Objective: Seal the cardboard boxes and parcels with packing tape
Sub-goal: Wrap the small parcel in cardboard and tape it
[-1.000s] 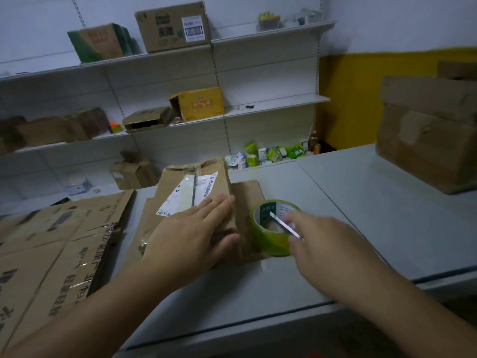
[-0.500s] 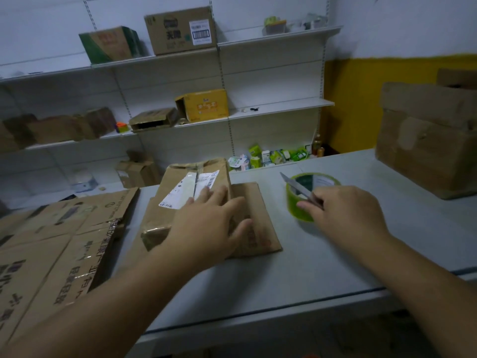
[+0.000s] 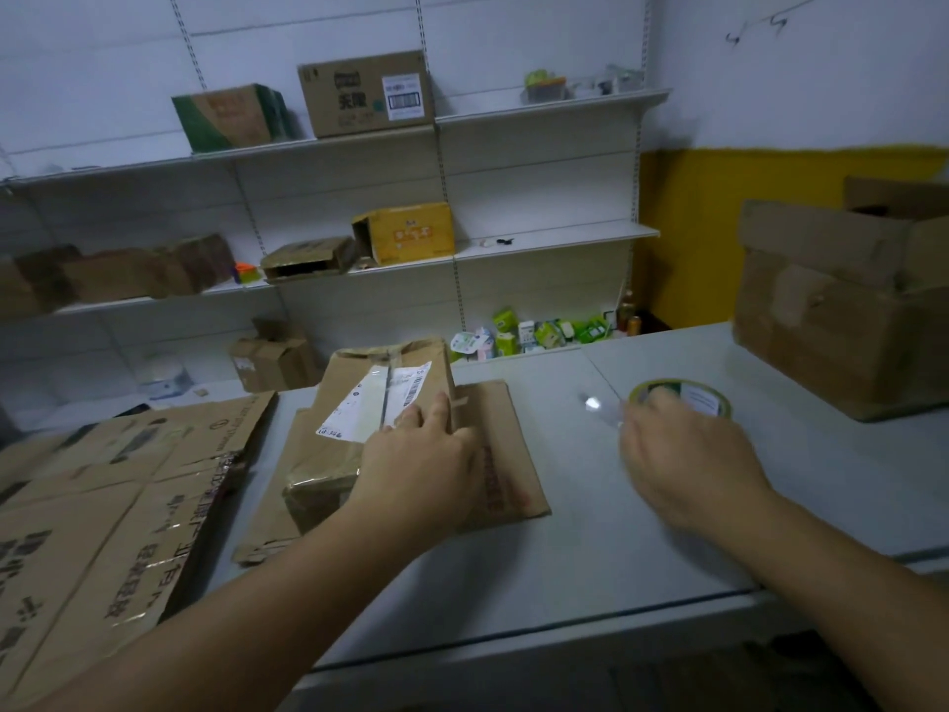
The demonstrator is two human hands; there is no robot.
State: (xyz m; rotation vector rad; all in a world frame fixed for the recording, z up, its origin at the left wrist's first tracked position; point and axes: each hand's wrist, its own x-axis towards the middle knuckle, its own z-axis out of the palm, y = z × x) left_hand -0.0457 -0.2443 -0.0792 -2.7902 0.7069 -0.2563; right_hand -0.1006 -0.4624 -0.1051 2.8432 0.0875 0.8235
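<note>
Parcel point(image 3: 354, 388) under hands on a grey bench point(image 3: 590, 537).
Left hand point(image 3: 421, 465) lies flat on the parcel; right hand point(image 3: 688, 454) grips a blurred shiny blade point(image 3: 595, 404) beside the tape roll point(image 3: 703, 398).

Brown cardboard parcel point(image 3: 328, 470) on flat brown cardboard sheet point(image 3: 513, 444), on grey table point(image 3: 565, 557). Flattened brown cartons point(image 3: 128, 506) left; green tape roll point(image 3: 719, 403) right; large brown cardboard box point(image 3: 847, 310) far right.
</note>
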